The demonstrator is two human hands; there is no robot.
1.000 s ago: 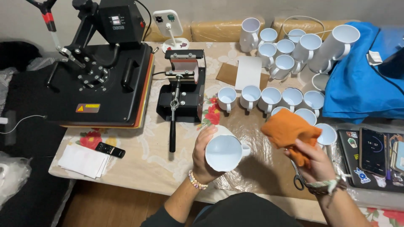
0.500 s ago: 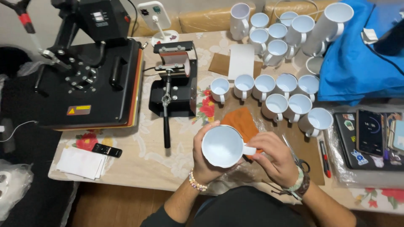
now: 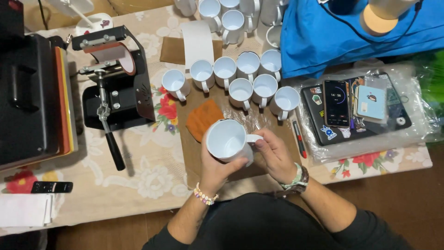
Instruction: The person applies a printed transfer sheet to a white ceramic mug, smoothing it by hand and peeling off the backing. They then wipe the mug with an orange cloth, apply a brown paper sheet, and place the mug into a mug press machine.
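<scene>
Both hands on one white mug (image 3: 227, 140), held just above the surface (image 3: 148, 153) at the near edge. Left hand (image 3: 213, 167) is wrapped round the mug body, fingers clenched on it. Right hand (image 3: 273, 155) is at the handle side, thumb against the handle; grasping it, I think, though the fingers are partly hidden behind the mug.

Progress, judging by layout: mug looks blank and plain inside, as do the other white mugs (image 3: 240, 83) standing in rows further back. None sits in the mug press (image 3: 115, 78), whose lever points toward the person, so pressing looks not yet done. Orange cloth (image 3: 203, 118) lies flat just left of the held mug, touching nothing in hand.

Surface: floral cloth, brown paper sheet (image 3: 194, 157) under the work area, plastic film crumpled near the mugs. Flat heat press (image 3: 32, 92) far left. Blue fabric (image 3: 360, 41) top right. A phone (image 3: 336, 103) sits on a stickered dark laptop under plastic. Black remote (image 3: 52, 187) and white papers lie bottom left. Wood floor below.
</scene>
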